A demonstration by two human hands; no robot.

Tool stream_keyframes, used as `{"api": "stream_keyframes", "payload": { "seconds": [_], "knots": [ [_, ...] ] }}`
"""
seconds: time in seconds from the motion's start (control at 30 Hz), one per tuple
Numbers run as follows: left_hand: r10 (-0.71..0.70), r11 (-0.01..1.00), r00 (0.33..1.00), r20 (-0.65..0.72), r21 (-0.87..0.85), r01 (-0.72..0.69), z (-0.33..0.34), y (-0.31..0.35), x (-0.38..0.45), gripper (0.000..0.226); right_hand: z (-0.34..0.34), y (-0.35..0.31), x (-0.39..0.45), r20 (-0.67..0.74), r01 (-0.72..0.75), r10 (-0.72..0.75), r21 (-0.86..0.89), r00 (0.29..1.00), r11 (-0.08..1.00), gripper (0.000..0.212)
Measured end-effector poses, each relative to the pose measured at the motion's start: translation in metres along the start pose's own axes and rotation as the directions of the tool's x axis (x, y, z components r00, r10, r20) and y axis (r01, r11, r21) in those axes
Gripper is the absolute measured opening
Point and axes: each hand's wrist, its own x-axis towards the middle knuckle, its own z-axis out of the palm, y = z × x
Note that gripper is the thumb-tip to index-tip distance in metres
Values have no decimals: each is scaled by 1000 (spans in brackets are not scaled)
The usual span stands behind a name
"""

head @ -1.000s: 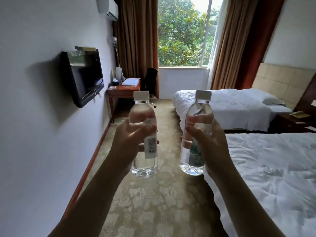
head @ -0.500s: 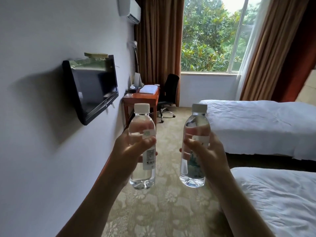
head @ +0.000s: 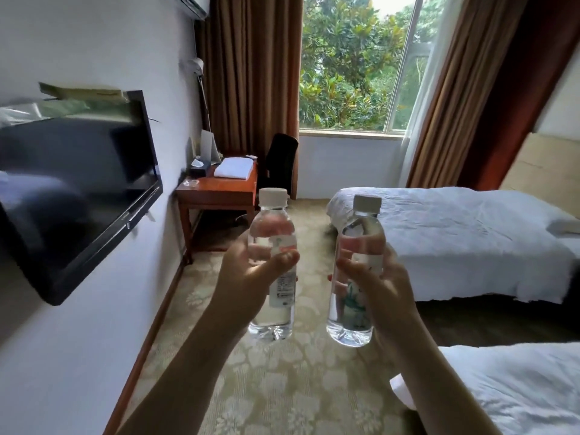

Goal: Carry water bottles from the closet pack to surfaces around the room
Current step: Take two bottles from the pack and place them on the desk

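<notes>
clear bottles [head: 272, 265] upright; labels blurred; fingers [head: 282, 258] hide middles.

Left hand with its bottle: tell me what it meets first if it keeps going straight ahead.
Probably the wooden desk against the wall: the left hand, gripping its water bottle, points roughly that way over open carpet. Depth is hard to judge.
</notes>
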Motion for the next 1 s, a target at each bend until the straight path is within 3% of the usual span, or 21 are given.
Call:
{"api": "stream_keyframes", "payload": {
  "seconds": [0.1, 0.27, 0.67, 1.0],
  "knots": [
    [-23, 998, 1000, 17, -61, 24, 1, -31, 67, 33, 5, 29, 64, -26, 5, -5, 14, 1000, 1000, 54],
    [-23, 1000, 1000, 9, -14, 24, 9, -96, 178, 32, 4, 98, 183, -16, 9, -8, 53, 1000, 999, 56],
    [-1, 994, 989, -148, 109, 18, 0, -187, 459, 23, 43, 202, 489, 171, -55, 21, 194, 985, 980, 62],
    [13, 1000, 990, -139, -2, -13, -49, -312, 683, 23, 108, 316, 709, 163, -44, 20, 146, 986, 988, 57]
  ]
}}
